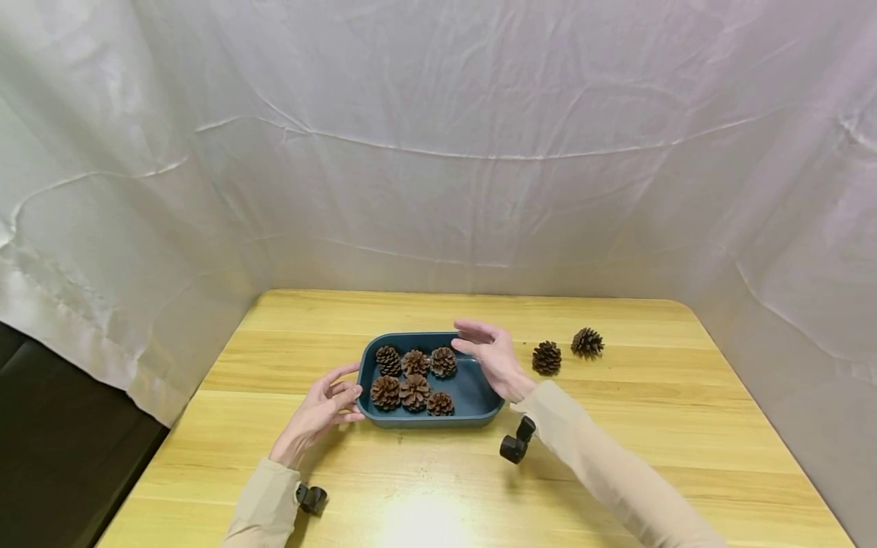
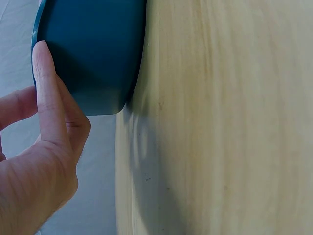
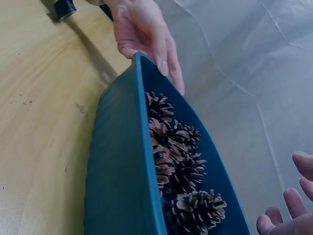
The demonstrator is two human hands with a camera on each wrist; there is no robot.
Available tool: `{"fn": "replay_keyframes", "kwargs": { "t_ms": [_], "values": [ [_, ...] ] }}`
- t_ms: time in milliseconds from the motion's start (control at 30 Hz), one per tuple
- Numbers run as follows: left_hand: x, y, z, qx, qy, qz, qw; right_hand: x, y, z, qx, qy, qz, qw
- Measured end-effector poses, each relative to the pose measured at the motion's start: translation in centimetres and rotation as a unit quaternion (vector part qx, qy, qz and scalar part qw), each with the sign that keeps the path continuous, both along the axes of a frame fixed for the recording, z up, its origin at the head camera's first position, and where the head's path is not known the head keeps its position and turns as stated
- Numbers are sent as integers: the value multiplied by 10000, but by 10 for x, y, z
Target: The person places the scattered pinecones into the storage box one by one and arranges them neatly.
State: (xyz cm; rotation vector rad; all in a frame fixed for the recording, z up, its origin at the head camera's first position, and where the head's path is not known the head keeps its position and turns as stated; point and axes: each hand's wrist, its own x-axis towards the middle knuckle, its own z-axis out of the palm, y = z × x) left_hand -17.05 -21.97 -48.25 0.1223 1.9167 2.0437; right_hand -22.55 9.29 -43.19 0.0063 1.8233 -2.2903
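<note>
A dark blue-green rectangular tray (image 1: 473, 394) stands on the table with several brown pine cones (image 1: 414, 391) gathered toward its left side. At the tray's left end my left hand (image 1: 320, 411) grips the rim, thumb on top and fingers along the outer wall; the left wrist view shows the thumb (image 2: 49, 98) against the tray wall. Over the tray's right back part hovers my right hand (image 1: 495, 358), fingers loosely bent with nothing between them. In the right wrist view, its fingertips (image 3: 293, 203) appear apart from the tray.
Two more pine cones lie on the wooden table (image 1: 617, 426) to the right of the tray: a near one (image 1: 546, 358) and a farther one (image 1: 588, 344). Pale curtains (image 1: 479, 190) hang behind and on both sides. A dark surface (image 1: 62, 434) is at the left.
</note>
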Motion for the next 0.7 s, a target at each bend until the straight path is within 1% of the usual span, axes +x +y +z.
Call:
{"fn": "replay_keyframes", "kwargs": {
  "t_ms": [200, 500, 700],
  "values": [
    [0, -1, 0, -11, 23, -25, 10000, 1, 10, 2, -283, 65, -105, 9995],
    [0, -1, -1, 8, 59, -29, 10000, 4, 26, 2, -174, 630, -374, 9972],
    [0, -1, -1, 19, 85, -57, 9999, 7, 38, -3, -29, 1009, -571, 9933]
  ]
}}
